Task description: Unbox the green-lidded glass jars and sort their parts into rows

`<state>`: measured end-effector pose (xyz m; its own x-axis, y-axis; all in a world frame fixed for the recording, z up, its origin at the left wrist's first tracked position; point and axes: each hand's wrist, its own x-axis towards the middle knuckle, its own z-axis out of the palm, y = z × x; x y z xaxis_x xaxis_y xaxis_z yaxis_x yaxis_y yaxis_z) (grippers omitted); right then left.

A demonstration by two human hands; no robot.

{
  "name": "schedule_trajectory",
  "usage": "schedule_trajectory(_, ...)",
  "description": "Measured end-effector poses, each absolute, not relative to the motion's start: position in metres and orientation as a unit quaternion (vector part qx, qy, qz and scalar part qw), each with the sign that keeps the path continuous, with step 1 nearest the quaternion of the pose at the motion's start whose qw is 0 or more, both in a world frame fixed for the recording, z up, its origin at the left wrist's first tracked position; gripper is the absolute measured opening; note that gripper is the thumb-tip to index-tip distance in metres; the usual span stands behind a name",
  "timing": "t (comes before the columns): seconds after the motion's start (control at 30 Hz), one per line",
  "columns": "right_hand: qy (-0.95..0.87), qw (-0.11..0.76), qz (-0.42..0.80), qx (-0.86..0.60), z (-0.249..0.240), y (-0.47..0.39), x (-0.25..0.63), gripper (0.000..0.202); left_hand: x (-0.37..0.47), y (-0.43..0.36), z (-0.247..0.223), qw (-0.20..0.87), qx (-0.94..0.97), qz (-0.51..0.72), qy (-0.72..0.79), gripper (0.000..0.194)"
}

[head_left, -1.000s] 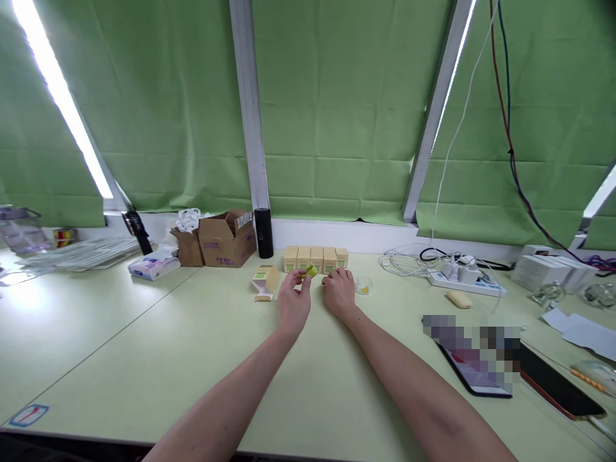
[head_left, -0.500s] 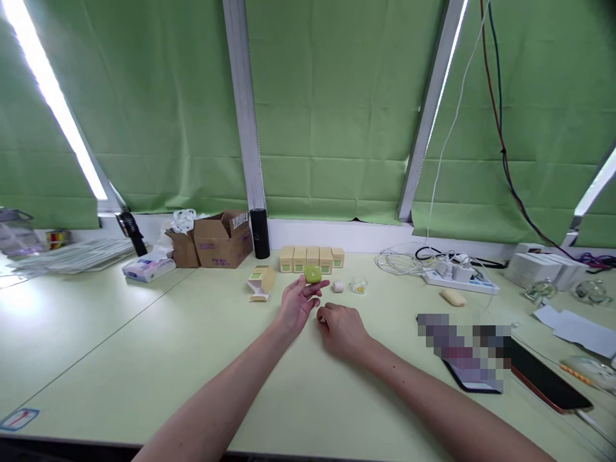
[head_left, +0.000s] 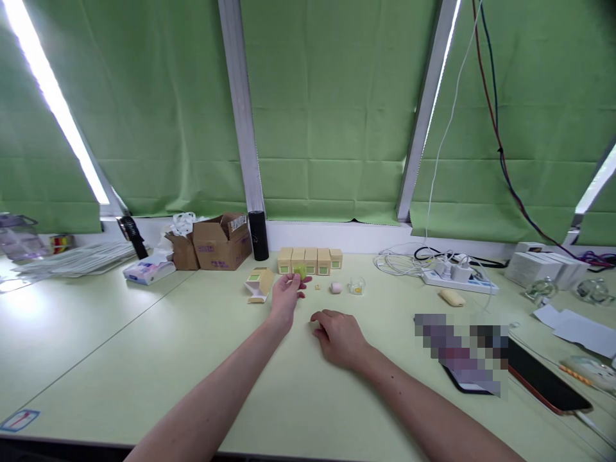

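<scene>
My left hand (head_left: 287,296) pinches a small rounded green case (head_left: 300,269) between thumb and fingers, just in front of a row of small cardboard boxes (head_left: 310,262). My right hand (head_left: 339,337) rests on the table, fingers loosely bent and apart, with nothing seen in it. Between the hands and the boxes lie a tiny yellowish piece (head_left: 317,287), a small pale pink block (head_left: 336,288) and a clear plastic container (head_left: 357,287) with something yellow inside. An opened small carton (head_left: 260,285) lies left of my left hand.
A brown cardboard box (head_left: 221,242) and a black cylinder (head_left: 258,236) stand at the back left, near a tissue pack (head_left: 149,269). To the right are a power strip (head_left: 459,280) with cables, a beige oval object (head_left: 452,297) and a phone (head_left: 548,375).
My left hand has moved slightly left with the green case, which is now turned. The tiny yellowish piece has come into sight. My right hand's fingers have loosened a little.
</scene>
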<state>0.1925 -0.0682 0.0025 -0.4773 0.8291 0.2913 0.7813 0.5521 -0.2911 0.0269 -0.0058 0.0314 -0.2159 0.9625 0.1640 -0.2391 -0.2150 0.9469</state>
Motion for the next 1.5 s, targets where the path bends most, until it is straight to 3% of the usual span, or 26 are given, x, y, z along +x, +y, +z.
schedule_trajectory(0.13,-0.859,0.203,0.054,-0.468,0.001,-0.068,0.192,0.027,0.010,0.008,0.043,0.159,0.563,0.606,0.539,0.010)
schedule_trajectory(0.2,-0.858,0.201,0.056,-0.469,0.001,-0.068,0.192,0.027,0.002,0.011,0.049,0.058,0.621,0.535,0.569,0.015)
schedule_trajectory(0.43,-0.857,0.193,0.056,-0.475,0.001,-0.067,0.191,0.026,-0.016,0.023,0.049,-0.142,0.725,0.213,0.639,0.032)
schedule_trajectory(0.53,-0.858,0.195,0.058,-0.471,0.001,-0.067,0.191,0.024,-0.018,0.026,0.041,-0.153,0.729,0.144,0.652,0.032)
schedule_trajectory(0.77,-0.861,0.190,0.056,-0.469,0.001,-0.067,0.191,0.023,-0.019,0.029,0.027,-0.145,0.726,0.121,0.661,0.030)
schedule_trajectory(1.5,-0.861,0.188,0.057,-0.469,0.004,-0.069,0.191,0.023,-0.023,0.030,0.019,-0.136,0.733,0.188,0.640,0.027)
